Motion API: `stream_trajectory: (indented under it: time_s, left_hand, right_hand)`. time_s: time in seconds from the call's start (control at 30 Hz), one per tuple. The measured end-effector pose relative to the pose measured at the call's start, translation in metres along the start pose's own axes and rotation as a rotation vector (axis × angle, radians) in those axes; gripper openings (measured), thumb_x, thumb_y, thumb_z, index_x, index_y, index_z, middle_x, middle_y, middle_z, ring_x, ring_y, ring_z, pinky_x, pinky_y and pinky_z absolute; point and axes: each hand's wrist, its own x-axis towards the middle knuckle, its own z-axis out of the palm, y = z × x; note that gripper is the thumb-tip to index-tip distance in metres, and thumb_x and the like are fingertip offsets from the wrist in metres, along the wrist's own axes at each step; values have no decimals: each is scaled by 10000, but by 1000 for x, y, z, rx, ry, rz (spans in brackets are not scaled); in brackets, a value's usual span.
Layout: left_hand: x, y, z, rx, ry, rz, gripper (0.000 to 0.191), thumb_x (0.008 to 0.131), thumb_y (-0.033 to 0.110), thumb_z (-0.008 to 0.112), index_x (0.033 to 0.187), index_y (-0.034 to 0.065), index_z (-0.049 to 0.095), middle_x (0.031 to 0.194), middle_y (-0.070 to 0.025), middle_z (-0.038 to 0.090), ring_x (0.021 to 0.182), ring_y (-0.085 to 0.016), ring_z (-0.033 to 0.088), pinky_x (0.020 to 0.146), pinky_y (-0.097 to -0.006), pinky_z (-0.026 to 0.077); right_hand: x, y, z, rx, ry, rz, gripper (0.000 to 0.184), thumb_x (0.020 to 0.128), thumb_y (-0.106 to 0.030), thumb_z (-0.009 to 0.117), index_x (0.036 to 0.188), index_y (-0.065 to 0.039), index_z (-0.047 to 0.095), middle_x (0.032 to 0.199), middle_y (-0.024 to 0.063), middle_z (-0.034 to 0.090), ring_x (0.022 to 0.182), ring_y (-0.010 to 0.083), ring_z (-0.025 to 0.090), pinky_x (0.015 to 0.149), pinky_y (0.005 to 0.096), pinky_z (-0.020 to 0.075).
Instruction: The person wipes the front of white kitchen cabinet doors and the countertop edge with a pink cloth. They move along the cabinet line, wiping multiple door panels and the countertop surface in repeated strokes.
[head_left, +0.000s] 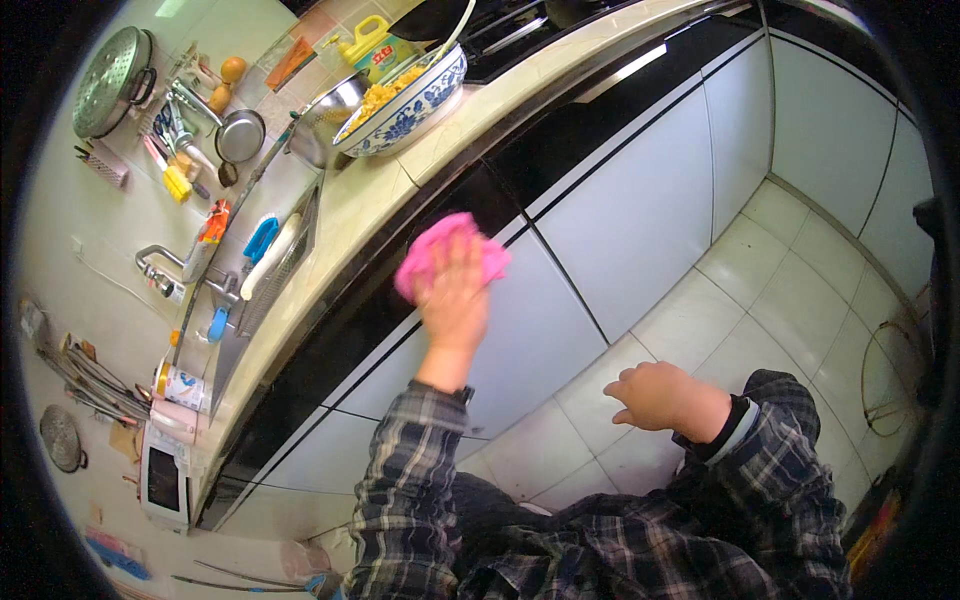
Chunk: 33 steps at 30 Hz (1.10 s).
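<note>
My left hand (454, 292) is spread over a pink cloth (420, 259) and presses it to the black panel along the top of the cabinet fronts (517, 322). The cloth shows around the fingers and reaches a little onto a white door. My right hand (652, 396) hangs over the tiled floor with loosely bent fingers and touches nothing. No object shows in it. Both sleeves are dark plaid.
Above the panel runs the cream countertop (375, 199). On it stands a blue-and-white bowl (412, 112) of yellow food beside a metal pot (319, 124). The sink's faucet (161, 259), a microwave (165, 476) and the black stove (510, 37) lie along the counter.
</note>
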Motion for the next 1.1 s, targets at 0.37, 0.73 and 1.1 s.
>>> stream_trajectory:
  time_s: [0.37, 0.73, 1.1]
  left_hand:
    - [-13, 26, 7, -86, 21, 265, 589, 849, 214, 541, 1427, 256, 434, 1526, 10, 354, 1392, -213, 336, 1093, -540, 228]
    - [-174, -144, -50, 98, -181, -59, 687, 753, 243, 660, 1409, 282, 458, 1411, -120, 464, 1339, -396, 370, 1055, -667, 233]
    - [-198, -70, 23, -49, -544, 44, 755, 822, 356, 622, 1501, 301, 295, 1559, -14, 289, 1422, -309, 272, 1066, -674, 204]
  right_hand:
    - [8, -50, 3, 23, 19, -50, 408, 849, -337, 669, 1158, -80, 597, 996, 131, 646, 954, 340, 619, 796, 442, 508]
    - [3, -72, 3, -58, 29, -84, 419, 839, -318, 682, 1177, -82, 606, 1009, 122, 646, 970, 325, 618, 798, 424, 511]
    - [40, -86, 19, -61, -80, -156, 389, 858, -345, 667, 1135, -78, 606, 1013, 135, 651, 968, 338, 623, 798, 445, 511]
